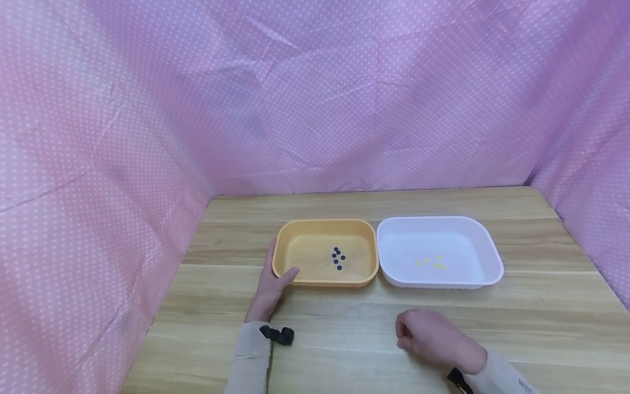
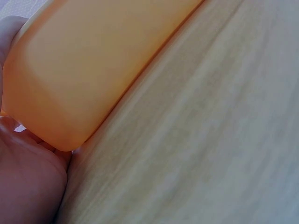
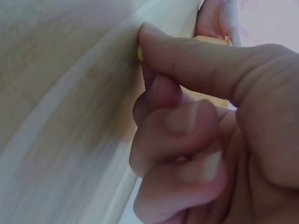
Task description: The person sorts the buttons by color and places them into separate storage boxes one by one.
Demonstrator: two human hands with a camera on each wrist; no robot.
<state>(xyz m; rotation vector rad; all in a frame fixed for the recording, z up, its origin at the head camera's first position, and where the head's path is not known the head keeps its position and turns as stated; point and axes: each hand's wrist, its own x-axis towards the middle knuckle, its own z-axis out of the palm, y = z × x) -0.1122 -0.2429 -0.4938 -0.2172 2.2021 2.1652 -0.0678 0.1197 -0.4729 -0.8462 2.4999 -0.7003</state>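
Note:
My left hand (image 1: 269, 285) grips the near left corner of an orange plastic tray (image 1: 325, 284), thumb over the rim and fingers along the outer wall. In the left wrist view, the tray's side (image 2: 93, 70) sits low on the wood beside the palm. Several small dark blue pieces (image 1: 336, 261) lie inside it. In front of the white tray (image 1: 440, 285), my right hand (image 1: 438, 335) is low over the table with fingers curled. Between its thumb and index fingertip, the right wrist view shows a small yellow piece (image 3: 140, 53), mostly covered by the thumb.
Inside the white tray, right beside the orange one, lie several small yellow rings (image 1: 442, 267). Both trays stand on a wood-grain table (image 1: 334, 339). A pink dotted cloth (image 1: 315, 109) hangs behind the table and along both sides.

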